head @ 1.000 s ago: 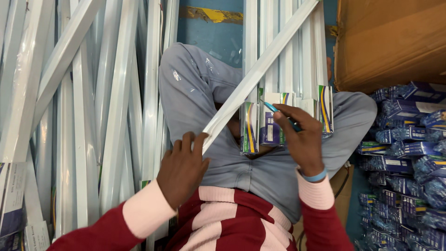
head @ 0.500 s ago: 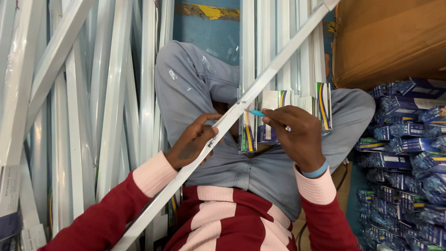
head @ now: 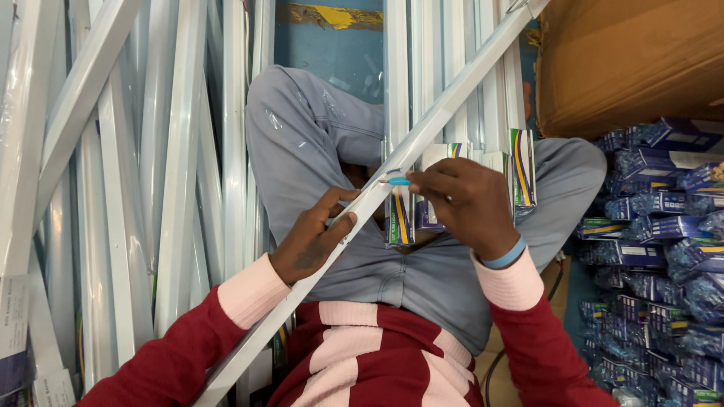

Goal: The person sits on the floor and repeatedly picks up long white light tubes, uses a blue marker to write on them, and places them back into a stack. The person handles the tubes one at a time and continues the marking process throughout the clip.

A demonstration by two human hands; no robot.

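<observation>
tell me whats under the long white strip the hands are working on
Under the long white strip lie the grey trousered lap and small upright boxes. The left hand grips it; the strip hides part of the boxes.

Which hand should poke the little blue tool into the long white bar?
Probably the right hand: it already pinches the blue tool with its tip at the white bar. The left hand grips the bar lower down, steadying it.

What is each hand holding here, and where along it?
Left hand grips the long white strip near its middle; right hand pinches a small blue tool by its rear end.
</observation>
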